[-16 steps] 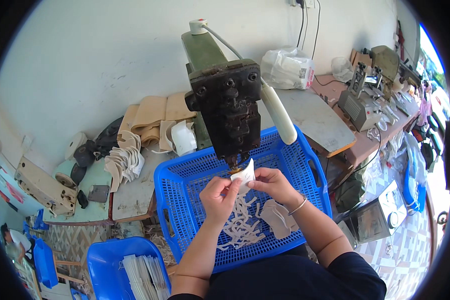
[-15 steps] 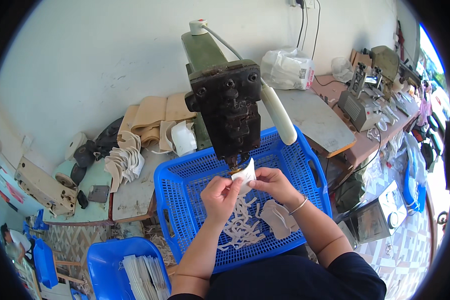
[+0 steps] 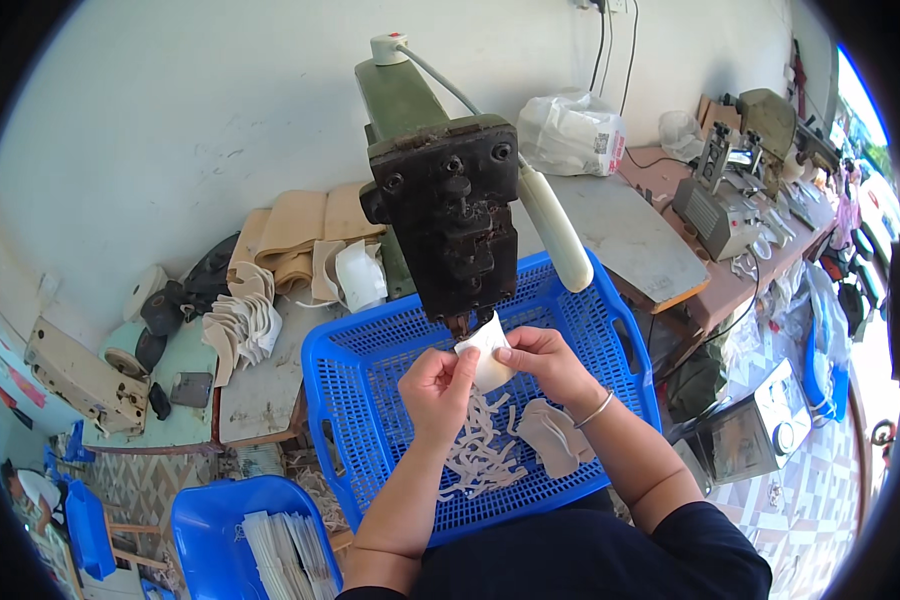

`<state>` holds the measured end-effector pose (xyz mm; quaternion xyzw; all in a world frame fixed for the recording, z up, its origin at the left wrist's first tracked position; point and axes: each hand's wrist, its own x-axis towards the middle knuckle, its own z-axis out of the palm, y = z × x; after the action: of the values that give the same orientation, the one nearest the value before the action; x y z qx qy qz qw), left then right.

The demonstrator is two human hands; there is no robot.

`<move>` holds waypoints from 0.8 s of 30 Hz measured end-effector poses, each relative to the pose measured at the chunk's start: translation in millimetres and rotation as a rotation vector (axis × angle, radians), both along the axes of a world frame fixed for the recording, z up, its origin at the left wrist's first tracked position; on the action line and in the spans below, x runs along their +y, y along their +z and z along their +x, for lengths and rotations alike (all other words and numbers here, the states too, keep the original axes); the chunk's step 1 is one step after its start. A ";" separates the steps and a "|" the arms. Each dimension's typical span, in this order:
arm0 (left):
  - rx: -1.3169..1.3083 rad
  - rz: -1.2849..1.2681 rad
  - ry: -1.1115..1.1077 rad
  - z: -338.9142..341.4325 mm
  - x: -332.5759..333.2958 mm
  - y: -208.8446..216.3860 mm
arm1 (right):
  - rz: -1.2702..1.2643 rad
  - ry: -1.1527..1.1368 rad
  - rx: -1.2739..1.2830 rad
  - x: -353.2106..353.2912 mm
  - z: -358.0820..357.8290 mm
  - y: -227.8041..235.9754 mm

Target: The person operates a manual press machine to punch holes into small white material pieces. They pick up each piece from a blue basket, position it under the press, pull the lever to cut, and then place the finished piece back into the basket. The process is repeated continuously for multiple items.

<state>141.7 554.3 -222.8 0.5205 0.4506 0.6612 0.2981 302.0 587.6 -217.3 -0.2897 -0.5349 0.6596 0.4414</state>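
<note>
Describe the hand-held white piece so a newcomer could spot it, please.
Find the dark machine head above the blue basket. By its lower tip, the left hand and right hand pinch a small white piece; unlike the beige pieces lying in the basket, it is held up.

Black metal machine head [image 3: 447, 215] blocked the way ahead of left hand [image 3: 440, 388] and right hand [image 3: 548, 362]; its lower tip sat right by the white flat piece [image 3: 491, 370] between them, contact unclear. Long cream rounded bar [image 3: 555, 232] crowded the head's right side. Open room ran from left hand to the left wall of the blue perforated plastic basket [image 3: 385, 420], and from right hand to its right wall. Between forearms, gap opened down onto loose pale narrow strips [image 3: 483, 460]; pale flat curved pieces [image 3: 553, 440] lay beside them, near right wrist.
</note>
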 end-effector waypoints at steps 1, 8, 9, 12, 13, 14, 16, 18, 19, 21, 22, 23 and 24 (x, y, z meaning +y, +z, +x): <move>-0.030 -0.027 -0.023 -1.7 -0.6 -0.4 | -0.010 -0.007 0.006 -0.7 -1.5 0.2; -0.087 -0.055 -0.076 -14.1 -0.6 -4.2 | -0.013 -0.023 -0.002 -9.2 -9.9 0.8; -0.096 -0.054 -0.085 -16.0 -0.7 -4.2 | -0.010 -0.028 -0.012 -10.5 -11.2 0.7; -0.087 -0.068 -0.090 -22.6 -2.1 -4.0 | -0.004 -0.030 -0.031 -13.5 -15.7 0.6; -0.087 -0.079 -0.096 -24.9 -2.6 -4.1 | -0.005 -0.026 -0.030 -14.5 -17.4 0.6; -0.094 -0.070 -0.100 -27.1 -3.1 -4.7 | -0.015 -0.029 -0.048 -15.4 -19.1 0.4; -0.128 -0.059 -0.127 -31.6 -3.6 -6.7 | -0.007 -0.010 -0.030 -16.6 -22.7 -0.1; -0.135 -0.078 -0.143 -37.0 -3.7 -9.5 | -0.006 -0.005 -0.026 -17.7 -26.6 -1.9; -0.152 -0.081 -0.159 -40.1 -3.8 -10.8 | -0.006 -0.005 -0.022 -18.4 -28.8 -3.4; -0.103 -0.054 -0.175 -47.6 -4.4 -12.2 | 0.042 -0.016 -0.110 -19.0 -30.2 -7.1; -0.092 -0.038 -0.202 -51.6 -5.3 -12.3 | 0.089 -0.026 -0.201 -18.4 -30.4 -9.3; 0.099 0.042 -0.156 -56.1 -7.2 -11.9 | 0.142 -0.043 -0.311 -17.4 -30.8 -11.5; 0.283 0.121 -0.125 -60.3 -9.9 -11.2 | 0.351 -0.092 -0.296 -16.1 -31.5 -13.9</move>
<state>81.3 544.3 -233.9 0.6524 0.4143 0.5873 0.2403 270.5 571.5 -231.2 -0.3263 -0.6865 0.4860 0.4313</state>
